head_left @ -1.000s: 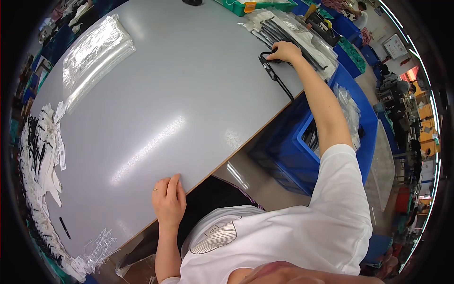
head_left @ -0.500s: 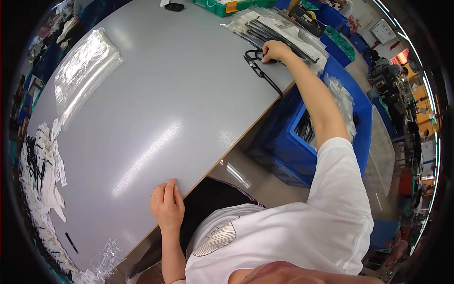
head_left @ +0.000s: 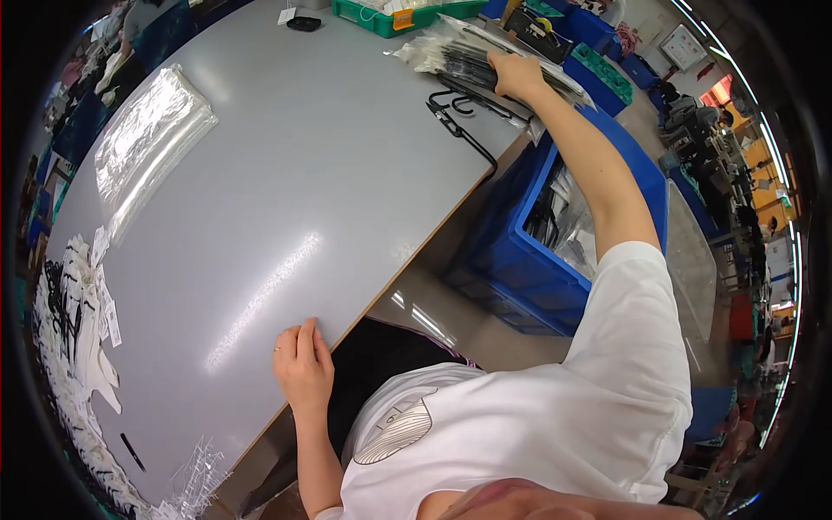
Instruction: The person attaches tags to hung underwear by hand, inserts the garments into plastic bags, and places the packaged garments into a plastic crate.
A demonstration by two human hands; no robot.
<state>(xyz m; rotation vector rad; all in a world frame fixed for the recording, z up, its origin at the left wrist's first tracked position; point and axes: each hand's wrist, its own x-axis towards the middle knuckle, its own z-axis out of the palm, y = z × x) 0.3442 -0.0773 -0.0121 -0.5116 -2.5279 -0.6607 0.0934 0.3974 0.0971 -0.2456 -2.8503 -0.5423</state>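
My right hand is at the far right edge of the table, its fingers curled onto a stack of clear-bagged black hangers. The fingertips are partly hidden against the bags. Just below the stack lie loose black hangers with hooks, one reaching to the table's edge. My left hand rests on the near table edge with its fingers stretched out, holding nothing.
Folded clear plastic bags lie on the grey table. White garments with tags and a black pen are at left. A blue crate holding bagged items stands right of the table. A green tray sits at the back.
My right hand has moved from the loose hangers up onto the bagged stack, whose bags look shifted. My left hand stays on the table edge. The view has shifted slightly.
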